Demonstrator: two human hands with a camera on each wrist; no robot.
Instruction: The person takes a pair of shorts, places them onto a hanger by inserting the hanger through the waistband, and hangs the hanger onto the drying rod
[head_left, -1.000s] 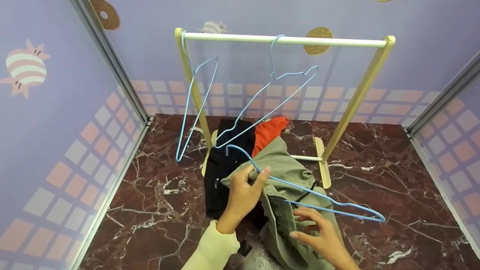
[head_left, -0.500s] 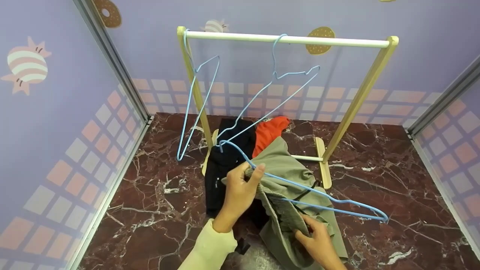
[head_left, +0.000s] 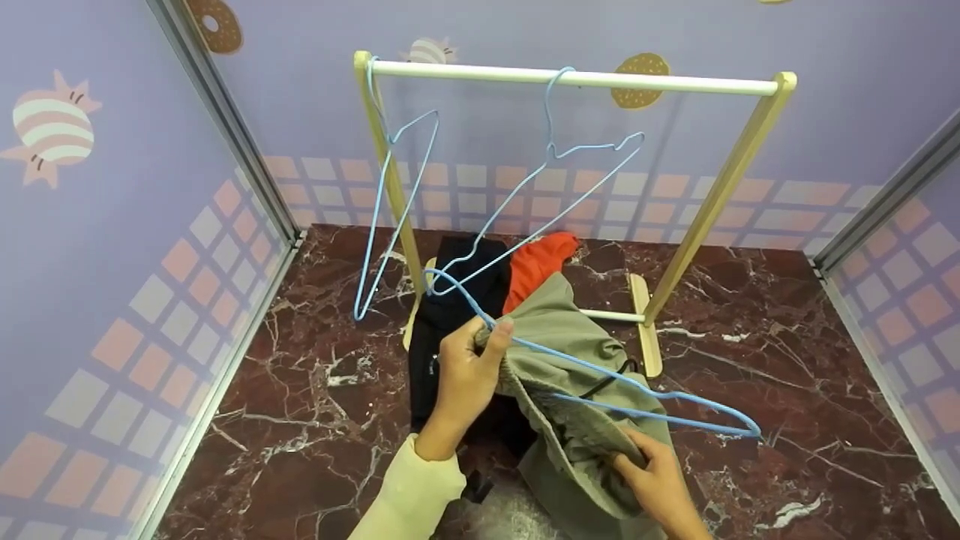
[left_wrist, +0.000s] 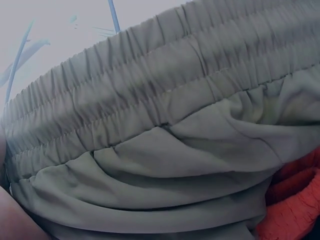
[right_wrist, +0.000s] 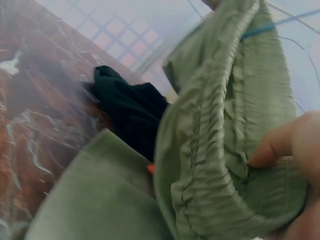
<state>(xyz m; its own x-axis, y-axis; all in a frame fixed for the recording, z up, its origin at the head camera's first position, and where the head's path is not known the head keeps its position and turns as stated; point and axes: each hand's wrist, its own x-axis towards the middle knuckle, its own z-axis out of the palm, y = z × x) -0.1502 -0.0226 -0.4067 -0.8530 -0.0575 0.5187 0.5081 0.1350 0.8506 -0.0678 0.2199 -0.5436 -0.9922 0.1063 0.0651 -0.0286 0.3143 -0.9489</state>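
The left hand [head_left: 466, 367] pinches a blue hanger [head_left: 592, 370] and the waistband [left_wrist: 150, 80] of the olive garment [head_left: 570, 330] in front of the rack [head_left: 495, 73]; the right hand [head_left: 654, 472] pinches its edge. Threading seems underway, calling for stretching next.

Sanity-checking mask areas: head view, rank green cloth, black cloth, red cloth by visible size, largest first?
1. Green cloth
2. Black cloth, partly hidden
3. Red cloth
Visible area only; the green one reaches nearer the camera, so true sizes are unsure.
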